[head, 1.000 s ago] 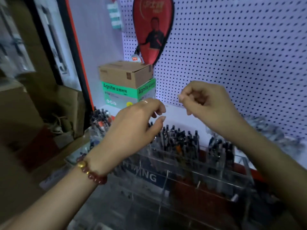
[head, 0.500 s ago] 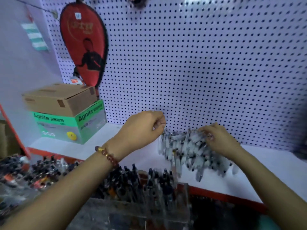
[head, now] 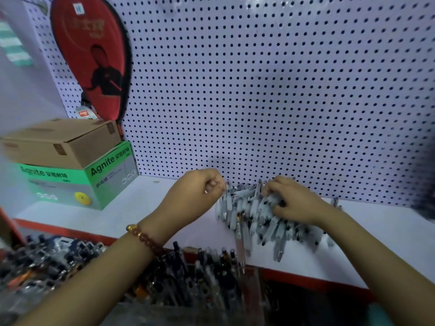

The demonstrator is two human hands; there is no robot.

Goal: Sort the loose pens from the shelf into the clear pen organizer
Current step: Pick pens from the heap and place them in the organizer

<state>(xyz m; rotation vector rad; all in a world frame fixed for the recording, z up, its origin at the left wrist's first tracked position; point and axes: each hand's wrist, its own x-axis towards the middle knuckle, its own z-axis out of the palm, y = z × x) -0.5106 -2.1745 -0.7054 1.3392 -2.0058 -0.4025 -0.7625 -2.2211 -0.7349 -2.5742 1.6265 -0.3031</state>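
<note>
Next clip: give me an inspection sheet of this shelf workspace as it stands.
Surface: white shelf with a red front edge.
Job's things: loose pens heaped on the shelf; clear pen organizer below the front edge, holding upright pens.
Clutter: cardboard box stacked on a green box at the left.
Hands: left hand curled at the heap's left edge, hold unclear; right hand grips pens in the heap.
Cables: nothing seen.
Surroundings: pegboard behind the shelf; red paddle case hanging on it.
</note>
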